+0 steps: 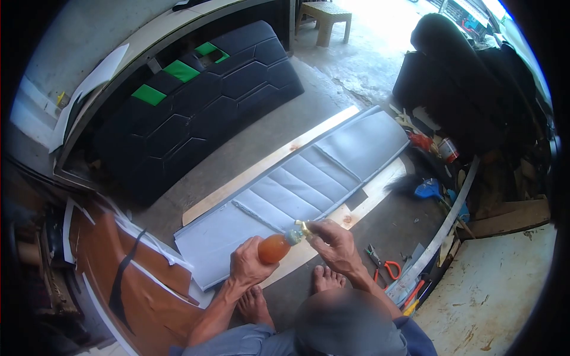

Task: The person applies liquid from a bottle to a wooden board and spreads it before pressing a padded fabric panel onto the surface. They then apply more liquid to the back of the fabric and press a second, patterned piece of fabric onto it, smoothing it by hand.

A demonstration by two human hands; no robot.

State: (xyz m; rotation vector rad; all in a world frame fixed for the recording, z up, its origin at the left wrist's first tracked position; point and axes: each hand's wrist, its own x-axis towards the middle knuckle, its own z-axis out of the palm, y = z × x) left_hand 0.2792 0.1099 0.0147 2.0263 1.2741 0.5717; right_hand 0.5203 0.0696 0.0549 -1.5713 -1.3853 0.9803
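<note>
My left hand (pixel 252 261) is wrapped round a bottle of amber-orange liquid (pixel 274 248), tilted with its neck toward the upper right. My right hand (pixel 335 242) closes its fingers on a small yellowish nozzle (pixel 304 228) at the bottle's pale top. Beneath both hands lies a long silver-grey padded panel (pixel 285 190), with several stitched ribs across its middle. It rests on light wooden boards (pixel 202 202) on the floor. My bare feet (pixel 328 279) stand at its near edge.
A black quilted seat back (pixel 202 113) with green patches leans at the left. Brown sheet material (pixel 136 267) lies lower left. Pliers (pixel 374 255) and orange-handled scissors (pixel 390 270) lie right of my feet. A blue brush or dustpan (pixel 426 188), clutter and a dark seat (pixel 463 77) stand at right.
</note>
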